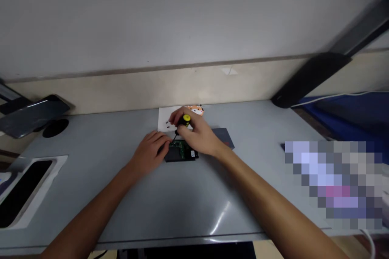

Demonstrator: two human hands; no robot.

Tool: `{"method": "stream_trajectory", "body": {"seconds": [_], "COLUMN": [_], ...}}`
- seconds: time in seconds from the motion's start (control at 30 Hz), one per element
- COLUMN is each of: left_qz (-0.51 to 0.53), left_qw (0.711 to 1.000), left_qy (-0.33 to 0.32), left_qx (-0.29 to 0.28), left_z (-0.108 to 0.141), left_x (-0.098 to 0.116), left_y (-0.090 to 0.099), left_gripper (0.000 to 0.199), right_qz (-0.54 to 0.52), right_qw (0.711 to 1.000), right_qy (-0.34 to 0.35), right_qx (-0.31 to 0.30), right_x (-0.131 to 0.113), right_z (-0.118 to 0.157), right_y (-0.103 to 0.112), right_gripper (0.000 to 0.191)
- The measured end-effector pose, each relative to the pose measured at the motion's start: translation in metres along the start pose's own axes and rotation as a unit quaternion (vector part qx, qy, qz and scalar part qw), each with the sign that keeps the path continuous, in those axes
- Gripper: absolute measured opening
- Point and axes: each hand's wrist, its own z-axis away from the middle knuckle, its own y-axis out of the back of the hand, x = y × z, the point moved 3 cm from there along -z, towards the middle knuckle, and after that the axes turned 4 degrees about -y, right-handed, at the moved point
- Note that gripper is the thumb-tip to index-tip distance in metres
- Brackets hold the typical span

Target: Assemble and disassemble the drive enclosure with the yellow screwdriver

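Observation:
A small device with an exposed green circuit board [182,151] lies on the grey table. My right hand [196,129] is wrapped round a black and yellow screwdriver [185,119], whose thin shaft slants down to the board's upper left part. At the board's left edge, my left hand [151,149] has its thumb and fingertips pinched close to the screwdriver tip; what they hold, if anything, is too small to tell. Behind the hands, several tiny dark screws [167,124] rest on a white sheet [163,114].
An orange cartoon animal item [197,109] sits at the back. A dark flat card or cover [224,136] lies right of the board. Phones are at the left [24,190] and on a stand [35,115]. A black post [310,79] stands back right, near a blurred-out area [334,184].

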Motion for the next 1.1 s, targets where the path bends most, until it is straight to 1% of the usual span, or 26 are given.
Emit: {"method": "stream_trajectory", "body": {"seconds": [0.07,0.13,0.2,0.23,0.33,0.4,0.47,0.57,0.63,0.7,0.77,0.8,0.87,0.97,1.07,1.1], "left_qz": [0.001,0.0,-0.005,-0.008,-0.013,-0.012,-0.012,-0.004,0.006,0.012,0.012,0.011,0.009,0.011,0.018,0.02], "left_qw": [1.0,1.0,1.0,1.0,1.0,1.0,1.0,1.0,1.0,1.0,1.0,1.0,1.0,1.0,1.0,1.0], "left_qy": [-0.005,-0.008,-0.009,-0.009,-0.012,-0.009,-0.003,-0.003,-0.005,-0.004,-0.003,-0.004,-0.004,-0.003,0.0,0.001], "left_qx": [0.001,0.003,0.004,0.007,0.017,0.013,0.005,0.006,0.006,0.006,0.01,0.013,0.014,0.012,0.011,0.012], "left_z": [0.0,0.0,0.0,0.0,0.0,0.0,0.0,-0.001,-0.001,-0.001,-0.001,-0.001,-0.001,-0.001,-0.002,-0.002], "left_x": [0.0,0.0,0.0,0.0,-0.001,-0.001,-0.002,-0.001,-0.001,0.0,0.0,0.001,0.001,0.001,0.001,0.001], "left_y": [0.0,0.0,0.0,0.0,0.0,0.0,-0.001,-0.001,0.0,0.0,0.001,0.001,0.001,0.001,0.001,0.001], "left_gripper": [0.021,0.022,0.022,0.022,0.024,0.024,0.024,0.024,0.024,0.023,0.022,0.022,0.021,0.02,0.02,0.02], "right_qz": [-0.107,-0.165,-0.158,-0.144,-0.11,-0.113,-0.133,-0.158,-0.173,-0.215,-0.265,-0.28,-0.283,-0.293,-0.327,-0.325], "right_qw": [0.994,0.986,0.985,0.987,0.991,0.99,0.986,0.982,0.978,0.97,0.957,0.953,0.952,0.949,0.936,0.936], "right_qy": [-0.017,-0.024,-0.015,-0.007,0.013,0.016,0.005,-0.027,-0.034,-0.035,-0.052,-0.065,-0.081,-0.076,-0.076,-0.074], "right_qx": [-0.011,0.018,0.07,0.077,0.075,0.086,0.098,0.105,0.11,0.113,0.104,0.098,0.085,0.086,0.108,0.112], "right_x": [0.002,0.005,0.007,0.006,0.003,0.002,0.005,0.015,0.021,0.024,0.025,0.024,0.024,0.025,0.032,0.033], "right_z": [-0.007,-0.008,-0.004,-0.001,0.005,0.006,0.004,0.0,-0.002,-0.004,-0.005,-0.005,-0.005,-0.003,-0.004,-0.004], "right_y": [-0.011,-0.021,-0.03,-0.034,-0.041,-0.039,-0.034,-0.028,-0.026,-0.025,-0.024,-0.024,-0.024,-0.022,-0.021,-0.021], "right_gripper": [0.008,0.005,0.007,0.008,0.01,0.01,0.013,0.025,0.031,0.038,0.049,0.051,0.044,0.026,0.029,0.031]}}
